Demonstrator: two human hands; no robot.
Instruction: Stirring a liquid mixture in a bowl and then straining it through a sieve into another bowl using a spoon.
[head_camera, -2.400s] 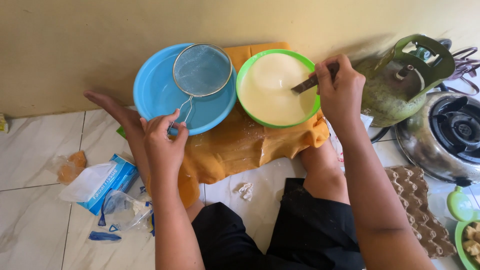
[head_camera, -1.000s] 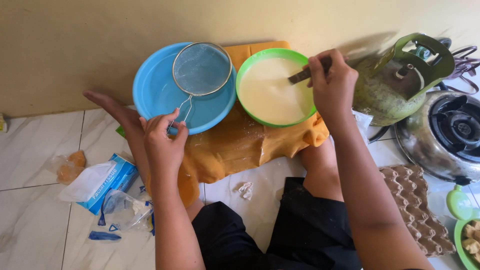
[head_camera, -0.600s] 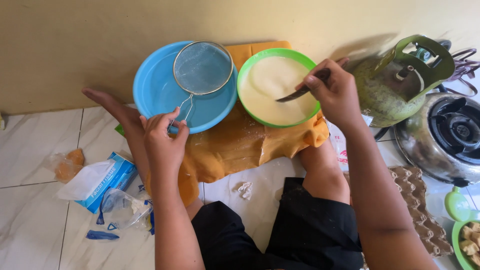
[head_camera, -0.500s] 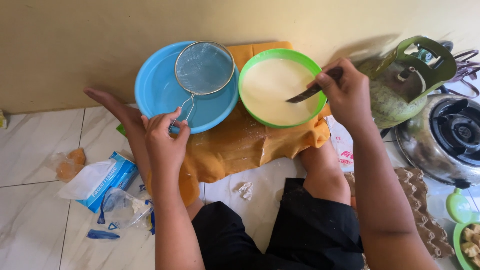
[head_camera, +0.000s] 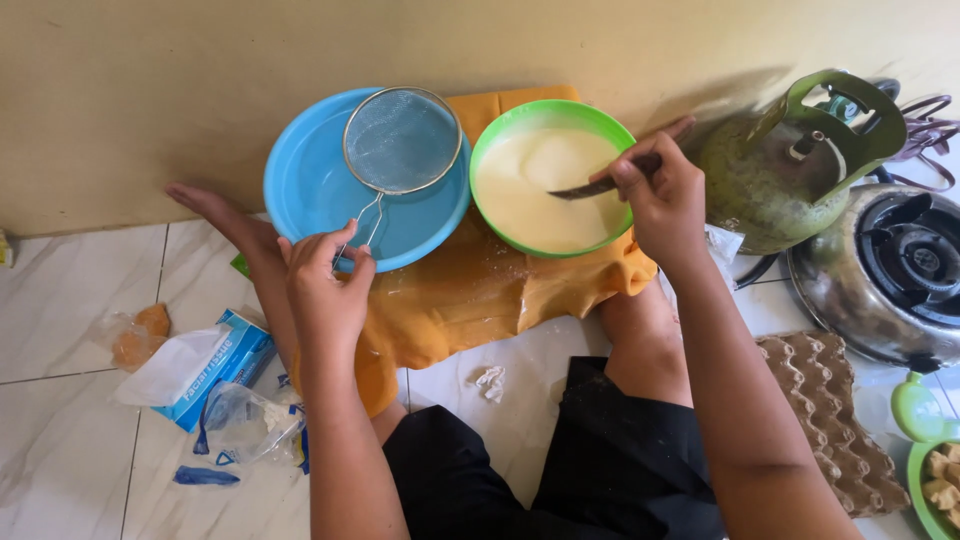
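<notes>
- Our right hand (head_camera: 665, 195) grips a dark spoon (head_camera: 600, 185), fingers closed on its handle, tip dipped in the batter (head_camera: 545, 195).
- Batter sits in the green bowl (head_camera: 500, 135) on the orange cloth (head_camera: 480, 295) on the floor; it looks smooth and pale, so we judge the mixing is mostly done.
- Our left hand (head_camera: 325, 285) pinches the wire handle of the strainer (head_camera: 400, 140), fingers narrow around it.
- Strainer rests across the rim of the blue bowl (head_camera: 310, 190), just beside the green one, rims close or touching.
- Blue bowl looks empty and the mesh looks clean: nothing strained yet by our read. Pouring the batter through seems to be what's left.
- Nearby: tissue pack (head_camera: 200, 365) and plastic bags on the tiles to the left; gas cylinder (head_camera: 770, 185), stove (head_camera: 895, 270) and egg tray (head_camera: 820, 410) to the right, not in use.
</notes>
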